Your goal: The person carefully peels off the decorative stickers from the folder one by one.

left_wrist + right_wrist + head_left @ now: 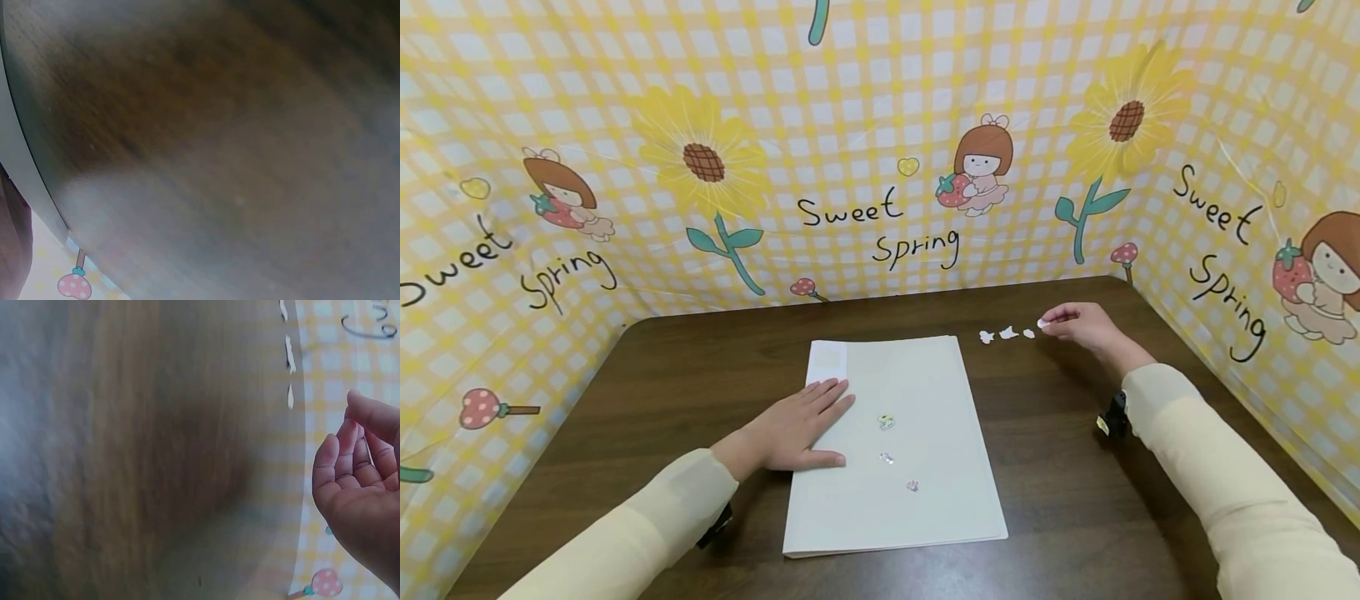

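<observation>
My left hand lies with its fingers spread on the left side of a white folder on the table. Three small shiny stickers are spaced down the folder's cover. Beyond its right edge, my right hand pinches a small white paper scrap between thumb and fingertips. Three similar white scraps lie in a row just left of it. The right wrist view shows the thumb and index fingertips of that hand together; the pinched scrap is hidden there. The left wrist view shows mostly blurred table.
A dark brown wooden table carries everything. Yellow checked cloth with flowers and lettering stands along the back and both sides. A pale label is at the folder's upper left corner. Black wrist cameras sit below the sleeves.
</observation>
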`<move>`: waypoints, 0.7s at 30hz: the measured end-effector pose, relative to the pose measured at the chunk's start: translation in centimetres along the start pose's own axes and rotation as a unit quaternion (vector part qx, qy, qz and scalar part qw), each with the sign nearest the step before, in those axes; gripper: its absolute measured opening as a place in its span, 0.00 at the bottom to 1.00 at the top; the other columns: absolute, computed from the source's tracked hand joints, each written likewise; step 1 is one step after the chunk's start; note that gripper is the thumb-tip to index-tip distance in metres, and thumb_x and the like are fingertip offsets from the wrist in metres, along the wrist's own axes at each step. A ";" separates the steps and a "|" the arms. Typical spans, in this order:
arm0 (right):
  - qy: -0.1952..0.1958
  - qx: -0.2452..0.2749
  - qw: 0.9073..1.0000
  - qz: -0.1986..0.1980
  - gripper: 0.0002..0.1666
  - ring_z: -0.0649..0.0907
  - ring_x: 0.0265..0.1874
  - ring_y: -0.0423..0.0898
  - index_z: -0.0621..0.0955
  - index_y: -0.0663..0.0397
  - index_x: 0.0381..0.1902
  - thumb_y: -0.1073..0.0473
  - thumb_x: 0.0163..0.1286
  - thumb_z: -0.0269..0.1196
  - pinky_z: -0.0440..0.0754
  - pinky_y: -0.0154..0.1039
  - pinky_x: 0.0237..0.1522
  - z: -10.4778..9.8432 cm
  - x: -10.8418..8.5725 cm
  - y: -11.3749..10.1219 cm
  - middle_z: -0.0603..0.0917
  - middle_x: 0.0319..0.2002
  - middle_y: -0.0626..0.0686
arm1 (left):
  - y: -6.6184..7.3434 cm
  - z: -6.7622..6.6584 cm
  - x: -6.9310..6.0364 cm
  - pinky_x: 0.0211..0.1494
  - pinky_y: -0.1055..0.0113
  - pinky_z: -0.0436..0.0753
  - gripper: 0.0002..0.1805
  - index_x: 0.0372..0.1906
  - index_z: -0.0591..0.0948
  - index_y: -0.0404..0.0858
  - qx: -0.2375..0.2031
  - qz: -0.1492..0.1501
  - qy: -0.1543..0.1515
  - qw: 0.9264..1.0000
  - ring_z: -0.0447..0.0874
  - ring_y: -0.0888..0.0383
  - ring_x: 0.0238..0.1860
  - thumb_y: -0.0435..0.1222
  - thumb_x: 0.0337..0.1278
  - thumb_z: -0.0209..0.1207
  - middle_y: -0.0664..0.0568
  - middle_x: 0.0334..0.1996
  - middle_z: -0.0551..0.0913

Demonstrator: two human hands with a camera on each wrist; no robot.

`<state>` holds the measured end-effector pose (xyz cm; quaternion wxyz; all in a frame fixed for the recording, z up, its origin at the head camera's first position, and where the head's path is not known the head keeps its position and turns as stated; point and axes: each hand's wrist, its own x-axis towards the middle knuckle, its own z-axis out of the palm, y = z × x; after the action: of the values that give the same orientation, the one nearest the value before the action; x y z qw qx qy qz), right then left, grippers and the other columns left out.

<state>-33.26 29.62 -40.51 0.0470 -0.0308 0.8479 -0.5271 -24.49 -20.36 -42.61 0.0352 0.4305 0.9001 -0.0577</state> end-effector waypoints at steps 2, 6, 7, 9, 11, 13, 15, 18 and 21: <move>0.000 -0.007 1.000 0.004 0.19 0.80 0.38 0.42 0.77 0.73 0.50 0.62 0.68 0.65 0.80 0.39 0.45 -0.3 0.2 0.3 0.82 0.38 0.51 | 0.0 0.0 0.0 0.74 0.56 0.48 0.53 0.77 0.51 0.39 0.001 0.001 0.001 1.000 0.41 0.49 0.76 0.73 0.59 0.35 0.43 0.77 0.47; 0.000 -0.021 1.000 0.012 0.19 0.80 0.38 0.43 0.77 0.73 0.50 0.62 0.68 0.64 0.80 0.38 0.44 -0.7 0.5 0.7 0.82 0.39 0.51 | 0.0 0.0 0.0 0.74 0.56 0.49 0.53 0.77 0.51 0.39 -0.001 0.002 0.001 1.000 0.41 0.49 0.76 0.73 0.59 0.35 0.43 0.77 0.47; -0.001 -0.024 1.000 0.013 0.19 0.80 0.38 0.42 0.77 0.72 0.50 0.62 0.68 0.64 0.80 0.38 0.44 -0.7 0.6 0.8 0.82 0.38 0.51 | 0.0 0.0 0.0 0.74 0.56 0.49 0.53 0.77 0.51 0.39 -0.001 0.001 0.001 1.000 0.41 0.49 0.76 0.73 0.59 0.35 0.43 0.77 0.47; -0.002 -0.027 0.999 0.016 0.18 0.79 0.37 0.41 0.77 0.72 0.49 0.63 0.68 0.64 0.80 0.36 0.43 -0.7 0.9 0.9 0.82 0.38 0.51 | 0.0 0.0 0.0 0.74 0.56 0.49 0.53 0.77 0.51 0.39 -0.001 0.001 0.000 1.000 0.41 0.49 0.76 0.73 0.59 0.35 0.43 0.77 0.47; -0.005 -0.026 1.000 0.016 0.18 0.79 0.36 0.40 0.77 0.73 0.49 0.63 0.68 0.64 0.80 0.35 0.42 -0.6 1.0 1.0 0.82 0.38 0.50 | 0.0 0.0 0.0 0.74 0.56 0.49 0.53 0.77 0.52 0.39 0.000 0.000 -0.001 1.000 0.42 0.49 0.76 0.73 0.59 0.35 0.44 0.77 0.47; -0.005 -0.027 0.999 0.018 0.17 0.78 0.35 0.39 0.78 0.73 0.49 0.64 0.68 0.64 0.79 0.34 0.41 -0.5 1.2 1.1 0.82 0.37 0.49 | 0.1 0.0 0.0 0.74 0.56 0.49 0.53 0.77 0.52 0.39 -0.002 -0.001 -0.002 1.000 0.42 0.49 0.76 0.73 0.59 0.36 0.44 0.77 0.47; -0.006 -0.028 0.999 0.021 0.17 0.78 0.34 0.39 0.78 0.73 0.48 0.64 0.67 0.65 0.79 0.33 0.39 -0.4 1.4 1.3 0.82 0.37 0.49 | 0.1 0.0 0.0 0.74 0.56 0.49 0.53 0.77 0.51 0.39 -0.004 -0.002 -0.005 1.000 0.41 0.49 0.76 0.73 0.59 0.36 0.44 0.77 0.47; -0.007 -0.035 0.999 0.026 0.17 0.77 0.34 0.40 0.78 0.72 0.48 0.63 0.67 0.65 0.77 0.33 0.38 -0.3 1.5 1.5 0.82 0.37 0.48 | 0.1 0.0 0.0 0.74 0.56 0.49 0.53 0.77 0.51 0.39 -0.005 -0.001 -0.006 1.000 0.41 0.49 0.76 0.73 0.59 0.35 0.44 0.77 0.47; -0.004 -0.042 0.999 0.028 0.17 0.76 0.34 0.41 0.78 0.71 0.48 0.63 0.67 0.65 0.75 0.34 0.38 -0.2 1.6 1.6 0.81 0.37 0.49 | 0.0 -0.1 0.0 0.74 0.56 0.48 0.53 0.77 0.51 0.39 0.000 -0.001 -0.004 1.000 0.41 0.49 0.76 0.73 0.59 0.35 0.44 0.77 0.47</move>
<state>-34.91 30.34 -41.89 0.0643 -0.0109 0.8696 -0.4894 -24.44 -20.35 -42.56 0.0390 0.4292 0.9004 -0.0592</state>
